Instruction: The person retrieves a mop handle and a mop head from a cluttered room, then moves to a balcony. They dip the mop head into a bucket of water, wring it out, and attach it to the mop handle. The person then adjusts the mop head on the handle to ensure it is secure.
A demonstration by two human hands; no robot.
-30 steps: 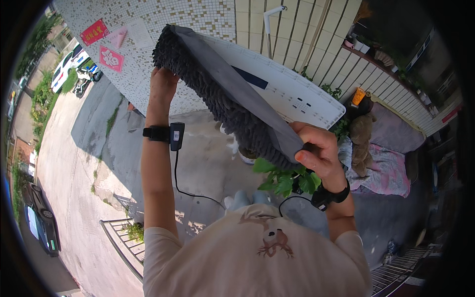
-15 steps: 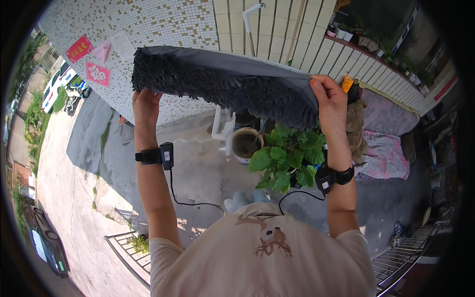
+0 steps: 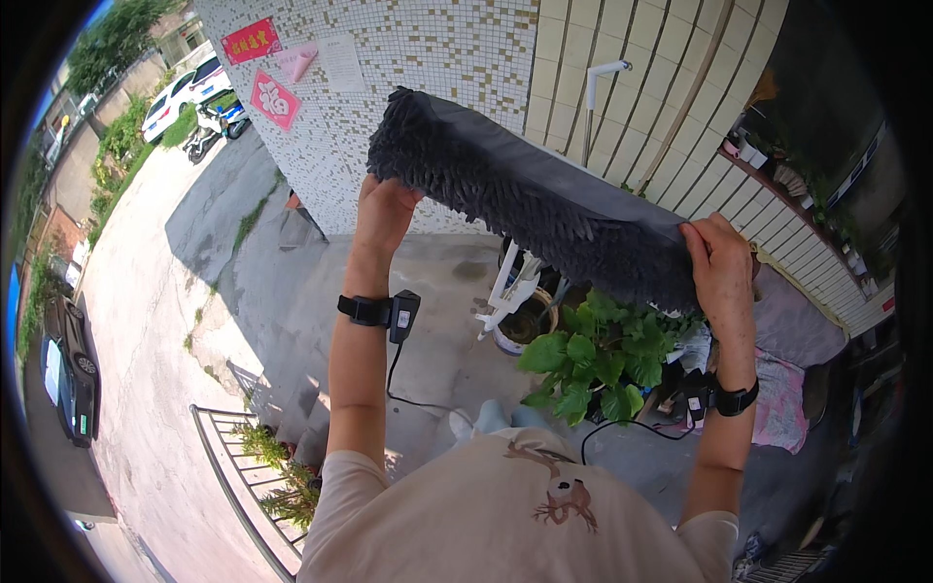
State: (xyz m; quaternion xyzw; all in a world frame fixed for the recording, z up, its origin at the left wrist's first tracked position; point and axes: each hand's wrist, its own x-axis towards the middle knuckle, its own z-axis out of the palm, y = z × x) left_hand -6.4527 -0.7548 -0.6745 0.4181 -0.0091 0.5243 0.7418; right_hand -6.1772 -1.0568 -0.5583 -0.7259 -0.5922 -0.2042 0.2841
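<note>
A person's left hand [image 3: 384,209] and right hand [image 3: 717,262] are raised, fingers closed tight on opposite ends of a dark grey shaggy mat [image 3: 530,199]. The mat hangs stretched between them, tilted down to the right, above a leafy potted plant [image 3: 593,360] and before a tiled wall [image 3: 457,58].

A leafy potted plant [image 3: 601,361] stands on the concrete beside a white frame [image 3: 512,287] and a pot [image 3: 525,325]. Behind rises a mosaic-tiled wall [image 3: 437,58] with red paper signs [image 3: 275,99]. A metal railing [image 3: 238,476] curves below; cars [image 3: 70,369] park along the road, perhaps a scooter [image 3: 206,131] too.
</note>
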